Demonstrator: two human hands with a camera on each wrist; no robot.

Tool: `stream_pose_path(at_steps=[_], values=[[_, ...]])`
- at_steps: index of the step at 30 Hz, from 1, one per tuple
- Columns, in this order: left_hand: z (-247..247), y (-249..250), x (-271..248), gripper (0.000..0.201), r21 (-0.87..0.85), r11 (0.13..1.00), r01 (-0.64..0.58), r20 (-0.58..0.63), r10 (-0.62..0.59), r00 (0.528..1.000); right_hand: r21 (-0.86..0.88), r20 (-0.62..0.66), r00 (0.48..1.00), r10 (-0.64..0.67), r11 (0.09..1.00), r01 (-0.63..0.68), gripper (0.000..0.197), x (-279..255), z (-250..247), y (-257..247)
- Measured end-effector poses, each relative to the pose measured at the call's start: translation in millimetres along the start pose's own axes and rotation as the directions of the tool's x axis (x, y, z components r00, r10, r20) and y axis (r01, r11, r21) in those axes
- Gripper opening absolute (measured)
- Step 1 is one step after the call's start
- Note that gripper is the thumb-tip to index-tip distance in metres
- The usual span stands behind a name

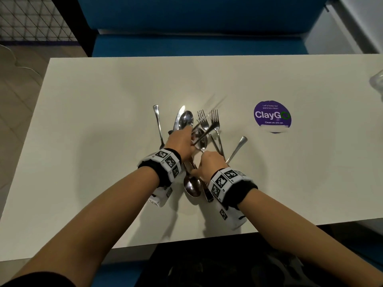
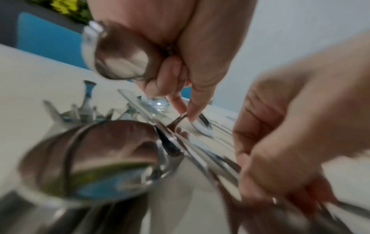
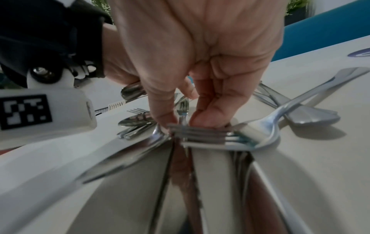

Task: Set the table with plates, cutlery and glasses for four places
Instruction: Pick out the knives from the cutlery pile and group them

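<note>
Steel cutlery (image 1: 199, 129): heaped mid-counter (image 1: 103, 121)
Left grip (image 1: 182, 141): clenched on a spoon handle
Right grip (image 1: 209, 164): pinching fork handles
Purple sticker (image 1: 272, 116), 2 o'clock: "ClayGo", "Clean as you go."

I am counting one heap of cutlery (image 1: 204, 141), lying left of the purple ClayGo sticker (image 1: 272, 116). In it I am making out three spoons (image 1: 186, 120) by their bowls and two forks (image 1: 215, 118) with their tines showing plainly. I am also seeing two knives (image 1: 179, 117), one level with the sticker and one nearer me than it. Two bare handles (image 1: 238, 147) are sticking out, one on the sticker's side of the heap and one on the far side. I am not managing to tell their kind. One more piece is blurring above the heap. Right of the sticker, one clear glass (image 1: 377, 80) is showing.
</note>
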State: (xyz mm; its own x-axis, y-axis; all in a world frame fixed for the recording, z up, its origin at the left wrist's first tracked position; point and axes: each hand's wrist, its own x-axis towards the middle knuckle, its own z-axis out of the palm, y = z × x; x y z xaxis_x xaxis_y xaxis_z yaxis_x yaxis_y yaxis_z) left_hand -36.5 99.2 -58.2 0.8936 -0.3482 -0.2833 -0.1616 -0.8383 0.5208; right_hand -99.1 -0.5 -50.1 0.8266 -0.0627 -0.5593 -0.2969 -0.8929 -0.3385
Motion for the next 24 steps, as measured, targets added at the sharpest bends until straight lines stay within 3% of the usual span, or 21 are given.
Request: stream_pose_path(at_steps=[5, 10, 18, 22, 24], values=[[-10.5, -12.3, 5.8, 0.023, -0.208, 0.964, 0.163, -0.152, -0.197, 0.968, -0.008, 0.003, 0.999, 0.036, 0.999, -0.036, 0.030, 2.1, 1.0, 0.8], [-13.7, -24.7, 8.0, 0.021, -0.243, 0.929, 0.279, -0.147, -0.320, 0.936, 0.074, -0.003, 0.998, 0.065, 0.995, -0.065, 0.023, 7.0, -3.6, 9.9], [-12.2, -16.8, 5.2, 0.019, -0.322, 0.917, 0.236, -0.157, -0.298, 0.942, 0.461, -0.190, 0.980, 0.065, 0.887, 0.030, 0.022, 17.3, -17.4, 17.6], [-20.0, -14.8, -1.1, 0.019, -0.531, 0.827, 0.185, -0.122, -0.291, 0.949, 0.514, -0.355, 0.934, 0.047, 0.844, 0.153, 0.017, 28.1, -35.3, 4.0], [-25.0, -16.1, -4.4, 0.018, -0.641, 0.750, 0.163, -0.089, -0.284, 0.955, 0.568, -0.378, 0.926, 0.027, 0.796, 0.208, 0.014, 32.7, -43.9, -7.4]])
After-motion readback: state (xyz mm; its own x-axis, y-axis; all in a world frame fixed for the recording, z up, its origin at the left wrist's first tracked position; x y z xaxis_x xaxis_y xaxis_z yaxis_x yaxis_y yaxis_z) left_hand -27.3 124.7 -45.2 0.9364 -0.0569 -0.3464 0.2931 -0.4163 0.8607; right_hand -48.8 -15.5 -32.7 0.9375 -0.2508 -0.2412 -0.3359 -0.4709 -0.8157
